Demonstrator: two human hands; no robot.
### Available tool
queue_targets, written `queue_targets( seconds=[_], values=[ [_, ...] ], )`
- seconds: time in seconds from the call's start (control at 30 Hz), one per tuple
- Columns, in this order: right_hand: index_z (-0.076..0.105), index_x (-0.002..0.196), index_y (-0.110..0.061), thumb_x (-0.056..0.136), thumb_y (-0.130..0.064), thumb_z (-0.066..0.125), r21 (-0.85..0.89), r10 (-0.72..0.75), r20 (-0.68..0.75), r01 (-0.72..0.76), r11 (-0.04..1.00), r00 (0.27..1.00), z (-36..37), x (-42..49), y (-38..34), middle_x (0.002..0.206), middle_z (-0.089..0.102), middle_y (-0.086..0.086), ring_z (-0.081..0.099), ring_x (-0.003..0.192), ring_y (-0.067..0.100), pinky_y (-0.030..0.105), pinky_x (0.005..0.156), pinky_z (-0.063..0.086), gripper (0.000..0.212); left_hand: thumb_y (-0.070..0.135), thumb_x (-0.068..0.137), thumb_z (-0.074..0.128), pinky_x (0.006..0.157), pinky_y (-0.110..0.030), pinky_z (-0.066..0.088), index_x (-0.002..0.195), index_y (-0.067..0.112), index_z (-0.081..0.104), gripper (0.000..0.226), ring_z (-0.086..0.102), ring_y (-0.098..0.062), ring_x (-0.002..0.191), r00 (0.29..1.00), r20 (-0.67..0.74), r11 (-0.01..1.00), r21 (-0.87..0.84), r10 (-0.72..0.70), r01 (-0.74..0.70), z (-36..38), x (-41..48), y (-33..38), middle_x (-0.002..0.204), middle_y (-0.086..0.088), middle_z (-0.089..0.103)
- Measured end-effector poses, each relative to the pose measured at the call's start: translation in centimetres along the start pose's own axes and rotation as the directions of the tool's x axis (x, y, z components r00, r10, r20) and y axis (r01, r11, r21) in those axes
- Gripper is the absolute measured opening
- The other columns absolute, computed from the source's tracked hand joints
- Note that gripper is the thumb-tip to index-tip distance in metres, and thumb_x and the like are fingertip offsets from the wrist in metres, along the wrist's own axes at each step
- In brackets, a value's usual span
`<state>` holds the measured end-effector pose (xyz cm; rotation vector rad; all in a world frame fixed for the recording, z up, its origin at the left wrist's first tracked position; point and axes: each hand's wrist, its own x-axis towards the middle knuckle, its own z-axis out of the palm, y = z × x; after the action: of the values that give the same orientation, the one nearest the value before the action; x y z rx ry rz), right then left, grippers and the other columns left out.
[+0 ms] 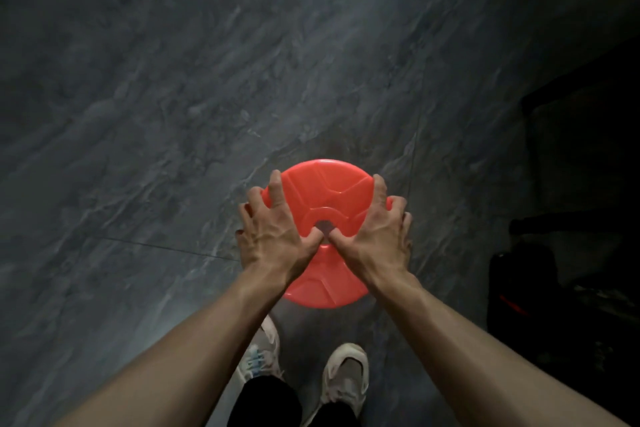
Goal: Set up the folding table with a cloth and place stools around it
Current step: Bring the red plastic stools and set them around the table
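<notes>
Fingers (pixel 276 184) spread and curled over rim of red stool (pixel 332 191): left hand (pixel 277 236) on one side, right hand (pixel 375 236) on the other, 2 thumbs at centre hole. Legs hidden under seat; contact with floor (pixel 173 114) cannot be told. At right, dark shapes (pixel 571 253) unreadable.

Glossy, smooth orange-red plastic on the stool seat (pixel 334 189), moulded ribs catching light. Polished dark grey marble-look tile on the floor (pixel 173 97), faint sheen. Matt pale cloth mesh on the shoes (pixel 346 374).
</notes>
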<state>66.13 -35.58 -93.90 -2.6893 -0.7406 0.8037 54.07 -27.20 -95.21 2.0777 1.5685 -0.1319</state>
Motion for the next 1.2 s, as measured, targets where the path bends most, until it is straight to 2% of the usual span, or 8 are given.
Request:
queue_targets(
  seconds=[0.17,0.4,0.7,0.93,1.2],
  values=[
    [0.015,0.147,-0.036,0.054,-0.075,0.070,0.018,-0.082,-0.068,0.084,0.996,0.994,-7.6,-2.3,-7.3,0.128,0.035,0.008,0.040,0.119,0.034,0.054,0.088,0.043,0.115,0.070,0.058,0.071,0.082,-0.050,0.048,0.146,0.030,0.009,0.115,0.041,-0.035,0.116,0.997,-0.074,0.999,-0.053,0.002,-0.006,-10.5,-0.5,2.3,0.132,-0.010,0.030],
    [0.014,0.146,-0.041,0.052,-0.077,0.068,0.072,-0.225,-0.124,0.235,0.969,0.966,-18.7,-10.5,-19.6,0.127,0.036,0.008,0.041,0.119,0.035,0.053,0.090,0.044,0.114,0.081,0.052,0.059,0.077,-0.049,0.049,0.145,0.030,0.015,0.116,0.043,-0.033,0.110,0.964,-0.265,0.999,-0.047,0.005,-0.018,-29.1,-4.8,2.1,0.127,-0.007,0.034],
    [0.011,0.150,-0.040,0.056,-0.074,0.073,0.016,-0.442,-0.056,0.443,0.896,0.896,-33.3,-24.7,-38.4,0.134,0.035,0.010,0.035,0.127,0.033,0.054,0.096,0.038,0.117,0.080,0.051,0.062,0.086,-0.049,0.049,0.144,0.029,0.016,0.115,0.040,-0.036,0.118,0.916,-0.369,0.976,-0.200,-0.156,0.085,-54.6,-14.2,0.1,0.130,-0.010,0.034],
    [0.011,0.150,-0.040,0.050,-0.079,0.070,0.063,-0.602,-0.068,0.606,0.793,0.795,-37.3,-31.2,-48.9,0.135,0.041,0.012,0.040,0.126,0.039,0.055,0.095,0.043,0.122,0.077,0.047,0.066,0.082,-0.049,0.048,0.143,0.035,0.018,0.115,0.039,-0.035,0.118,0.813,-0.532,0.963,-0.240,-0.235,0.121,-67.1,-18.0,-3.7,0.128,-0.006,0.034],
    [0.008,0.149,-0.040,0.054,-0.078,0.071,0.057,-0.758,-0.019,0.757,0.651,0.652,-37.0,-29.8,-61.5,0.136,0.039,0.015,0.040,0.126,0.043,0.059,0.096,0.040,0.121,0.074,0.051,0.071,0.083,-0.052,0.050,0.144,0.034,0.015,0.115,0.036,-0.035,0.120,0.707,-0.587,0.915,-0.320,-0.395,0.245,-75.5,-14.0,-7.8,0.128,-0.008,0.034]
  ],
)
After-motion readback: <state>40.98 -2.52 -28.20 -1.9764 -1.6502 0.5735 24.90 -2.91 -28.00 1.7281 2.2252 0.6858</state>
